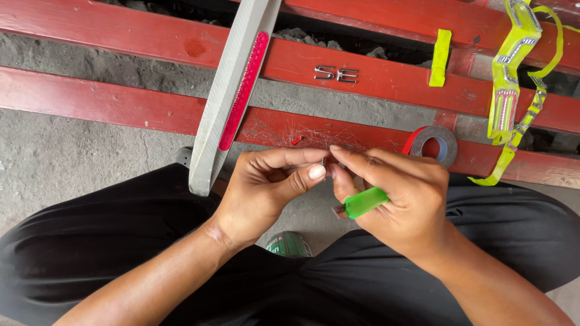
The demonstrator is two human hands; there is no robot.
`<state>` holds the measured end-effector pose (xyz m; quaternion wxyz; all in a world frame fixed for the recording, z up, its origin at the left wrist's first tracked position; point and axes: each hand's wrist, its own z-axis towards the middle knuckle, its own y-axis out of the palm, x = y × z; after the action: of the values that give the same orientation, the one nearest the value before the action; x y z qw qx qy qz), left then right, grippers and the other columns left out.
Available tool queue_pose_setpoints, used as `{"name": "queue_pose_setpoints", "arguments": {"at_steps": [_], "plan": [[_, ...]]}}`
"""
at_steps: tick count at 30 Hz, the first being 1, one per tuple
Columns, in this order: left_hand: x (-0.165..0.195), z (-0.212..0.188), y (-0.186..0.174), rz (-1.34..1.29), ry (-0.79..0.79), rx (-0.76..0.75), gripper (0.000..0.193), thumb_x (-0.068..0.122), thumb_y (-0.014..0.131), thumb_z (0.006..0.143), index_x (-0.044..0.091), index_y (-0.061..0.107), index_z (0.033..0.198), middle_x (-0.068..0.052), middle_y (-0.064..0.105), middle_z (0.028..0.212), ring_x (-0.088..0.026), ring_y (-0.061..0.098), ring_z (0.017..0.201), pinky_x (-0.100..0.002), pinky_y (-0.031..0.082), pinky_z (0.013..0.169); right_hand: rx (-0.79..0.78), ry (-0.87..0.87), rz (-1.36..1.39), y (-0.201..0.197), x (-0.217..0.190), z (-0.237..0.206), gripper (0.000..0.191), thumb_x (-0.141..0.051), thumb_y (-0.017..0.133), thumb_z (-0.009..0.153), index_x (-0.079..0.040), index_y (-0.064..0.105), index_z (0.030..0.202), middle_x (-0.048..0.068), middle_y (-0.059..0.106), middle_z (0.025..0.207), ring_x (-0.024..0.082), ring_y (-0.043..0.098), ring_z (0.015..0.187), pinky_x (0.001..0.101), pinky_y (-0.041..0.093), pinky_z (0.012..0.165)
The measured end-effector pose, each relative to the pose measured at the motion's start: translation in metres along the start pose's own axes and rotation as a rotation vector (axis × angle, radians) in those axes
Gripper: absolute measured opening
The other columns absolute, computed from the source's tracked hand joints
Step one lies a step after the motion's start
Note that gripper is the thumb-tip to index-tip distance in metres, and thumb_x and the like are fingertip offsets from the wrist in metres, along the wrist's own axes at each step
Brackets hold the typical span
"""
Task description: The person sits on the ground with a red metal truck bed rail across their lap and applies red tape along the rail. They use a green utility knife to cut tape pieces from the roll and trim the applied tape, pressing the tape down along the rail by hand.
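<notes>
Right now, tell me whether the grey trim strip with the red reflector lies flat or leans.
Leaning. The grey trim strip slants across both red beams, its lower end down by the person's knee and its upper end running out of frame.

Open concrete floor (66, 157) to the left, free for a pass. Straight ahead, blocked by red beams (374, 75) running across (a dark gap between the upper two). Left of centre, barred by a grey trim strip (211, 130) with a red reflector, leaning over the beams. To the right, hemmed by a tape roll (436, 143) and yellow-green pieces (510, 66). Below, closed in by black-clad knees.
</notes>
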<state>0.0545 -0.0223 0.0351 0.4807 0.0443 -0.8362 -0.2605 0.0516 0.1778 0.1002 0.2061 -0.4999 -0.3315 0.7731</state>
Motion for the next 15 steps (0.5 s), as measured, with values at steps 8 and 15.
{"name": "queue_pose_setpoints", "arguments": {"at_steps": [8, 15], "plan": [[0.010, -0.006, 0.005, -0.002, 0.025, 0.001, 0.029, 0.015, 0.073, 0.095, 0.001, 0.075, 0.120, -0.011, 0.080, 0.109, -0.016, 0.075, 0.105, -0.032, 0.061, 0.099, -0.040, 0.019, 0.150, -0.005, -0.007, 0.002, 0.020, 0.002, 0.079, 0.093, 0.003, 0.074, 0.112, 0.007, 0.069, 0.077, 0.010, 0.067, 0.064, 0.0247, 0.049, 0.057], [0.006, -0.012, -0.003, 0.082, 0.039, 0.010, 0.030, 0.017, 0.072, 0.095, 0.002, 0.075, 0.121, -0.010, 0.080, 0.111, -0.013, 0.074, 0.105, -0.030, 0.060, 0.097, -0.063, 0.038, 0.122, -0.005, -0.013, 0.006, 0.020, 0.003, 0.081, 0.087, 0.002, 0.075, 0.106, 0.008, 0.068, 0.073, 0.012, 0.062, 0.057, 0.0253, 0.046, 0.053]]}}
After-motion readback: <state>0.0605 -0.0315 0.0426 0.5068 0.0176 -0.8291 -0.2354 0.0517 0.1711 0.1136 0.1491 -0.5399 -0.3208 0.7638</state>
